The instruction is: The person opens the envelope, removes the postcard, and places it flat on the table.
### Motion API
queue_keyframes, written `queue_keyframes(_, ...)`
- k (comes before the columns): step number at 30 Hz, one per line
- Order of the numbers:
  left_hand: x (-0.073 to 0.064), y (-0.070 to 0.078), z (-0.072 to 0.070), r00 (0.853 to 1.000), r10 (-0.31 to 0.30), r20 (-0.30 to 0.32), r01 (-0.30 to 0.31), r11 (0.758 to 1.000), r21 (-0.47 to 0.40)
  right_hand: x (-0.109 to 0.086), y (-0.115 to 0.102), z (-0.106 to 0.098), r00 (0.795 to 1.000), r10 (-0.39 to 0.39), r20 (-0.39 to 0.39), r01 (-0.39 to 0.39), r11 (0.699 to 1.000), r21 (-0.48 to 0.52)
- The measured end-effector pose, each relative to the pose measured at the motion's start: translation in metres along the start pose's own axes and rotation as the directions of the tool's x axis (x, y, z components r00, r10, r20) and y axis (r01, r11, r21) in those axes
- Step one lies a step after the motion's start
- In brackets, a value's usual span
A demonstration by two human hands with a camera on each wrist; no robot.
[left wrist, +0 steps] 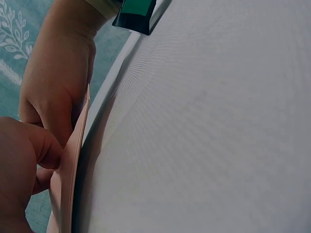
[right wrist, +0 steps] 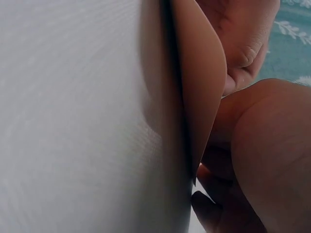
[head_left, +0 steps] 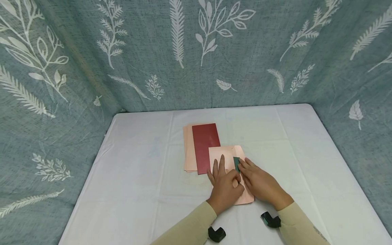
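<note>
A peach envelope (head_left: 220,152) lies on the table with its flap on the right side. A strip of a dark green card (head_left: 237,163) shows at the envelope's mouth, and the rest of it is hidden. My left hand (head_left: 226,189) spreads several fingers over the envelope, while its thumb and index finger pinch the paper by the mouth. From the right, my right hand (head_left: 261,182) rests its fairly straight fingers on the flap side, fingertips right at the green card. In the left wrist view the envelope (left wrist: 69,179) appears edge-on, close over the table.
A dark red card (head_left: 206,146) lies partly under the envelope's upper left corner. Beneath that card is a small stack of peach envelopes (head_left: 190,149). The table has a white cloth (head_left: 137,163), and leaf-patterned curtains (head_left: 147,44) hang behind and at both sides.
</note>
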State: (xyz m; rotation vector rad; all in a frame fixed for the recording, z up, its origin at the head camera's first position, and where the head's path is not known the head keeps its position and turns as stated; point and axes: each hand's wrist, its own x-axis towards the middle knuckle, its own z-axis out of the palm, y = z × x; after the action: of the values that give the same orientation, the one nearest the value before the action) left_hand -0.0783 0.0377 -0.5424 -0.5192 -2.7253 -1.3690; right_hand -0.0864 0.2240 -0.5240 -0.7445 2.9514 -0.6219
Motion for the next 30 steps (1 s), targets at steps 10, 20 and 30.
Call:
queue_keyframes(10,-0.001,0.001,-0.001,1.000,0.003,0.001,-0.003,1.000,0.005,-0.003,-0.008,0.000,0.999,-0.012,-0.044,0.009,0.998,-0.059)
queue_keyframes(20,-0.001,-0.001,0.000,1.000,0.009,-0.007,-0.009,1.000,0.001,-0.005,-0.011,0.000,0.999,-0.001,-0.046,-0.004,0.995,-0.104)
queue_keyframes(30,0.000,-0.001,-0.002,1.000,0.006,0.005,-0.006,1.000,-0.005,-0.004,-0.011,-0.001,0.999,-0.015,-0.052,0.009,0.993,-0.117)
